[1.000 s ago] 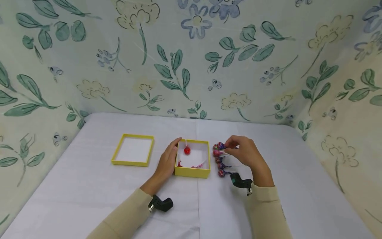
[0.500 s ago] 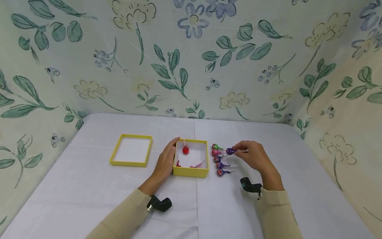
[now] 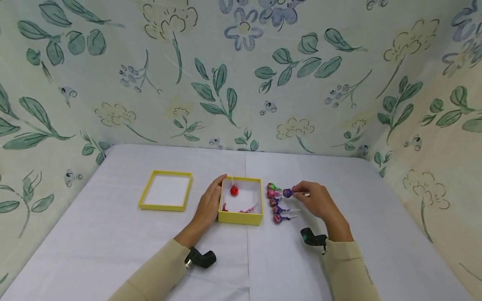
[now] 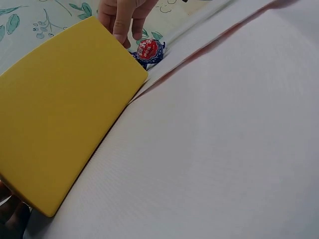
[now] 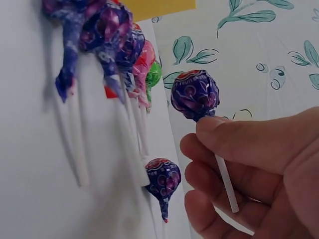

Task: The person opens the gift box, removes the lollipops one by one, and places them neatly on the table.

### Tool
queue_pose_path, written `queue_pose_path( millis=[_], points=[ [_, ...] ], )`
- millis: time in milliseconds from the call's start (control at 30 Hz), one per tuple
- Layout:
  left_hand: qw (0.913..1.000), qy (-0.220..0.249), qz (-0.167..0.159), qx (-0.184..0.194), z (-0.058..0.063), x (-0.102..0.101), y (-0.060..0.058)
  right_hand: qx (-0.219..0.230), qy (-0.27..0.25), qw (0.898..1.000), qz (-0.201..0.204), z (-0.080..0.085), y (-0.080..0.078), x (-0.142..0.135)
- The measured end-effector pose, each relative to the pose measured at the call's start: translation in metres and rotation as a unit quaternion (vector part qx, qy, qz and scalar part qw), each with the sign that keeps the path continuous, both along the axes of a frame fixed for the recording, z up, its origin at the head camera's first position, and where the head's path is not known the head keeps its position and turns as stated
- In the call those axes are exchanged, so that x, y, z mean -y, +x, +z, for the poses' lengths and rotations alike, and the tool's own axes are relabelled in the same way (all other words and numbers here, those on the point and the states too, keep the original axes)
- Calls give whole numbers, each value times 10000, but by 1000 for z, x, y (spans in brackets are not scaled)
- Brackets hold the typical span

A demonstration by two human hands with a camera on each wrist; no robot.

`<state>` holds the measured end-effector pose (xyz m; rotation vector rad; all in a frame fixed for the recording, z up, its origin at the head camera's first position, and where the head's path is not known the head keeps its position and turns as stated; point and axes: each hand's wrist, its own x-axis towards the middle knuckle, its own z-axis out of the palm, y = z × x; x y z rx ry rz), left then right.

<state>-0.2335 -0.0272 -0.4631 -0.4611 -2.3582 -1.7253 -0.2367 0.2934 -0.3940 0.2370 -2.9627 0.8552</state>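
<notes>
My left hand [image 3: 205, 205] rests along the left side of a yellow box [image 3: 241, 217] with a white inside. In the box a red lollipop [image 3: 234, 191] leans by the far wall; red and pink wrapper ends show near the front wall. Between thumb and fingers, my right hand [image 5: 249, 164] pinches the white stick of a purple-wrapped lollipop [image 5: 195, 93], its ball pointing toward the box. Left of that hand lies a column of wrapped lollipops: green [image 3: 271, 186], pink [image 3: 272, 193] and several purple ones [image 3: 277, 218].
A yellow-rimmed lid [image 3: 162, 206] lies left of the box on the white cloth [image 3: 211, 267]. In the right wrist view another purple lollipop [image 5: 162, 179] lies below the held one. Floral fabric [image 3: 241, 83] stands behind the table.
My right hand has lifted the purple lollipop from the column's far end and drawn it right, then slightly back left. The left hand stays at the box.
</notes>
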Motion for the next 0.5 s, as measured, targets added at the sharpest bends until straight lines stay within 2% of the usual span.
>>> queue_pose_path(
  millis=[500],
  points=[
    [10000, -28, -14, 24, 0, -1, 1, 147, 148, 9993, 314, -11, -4, 7]
  ],
)
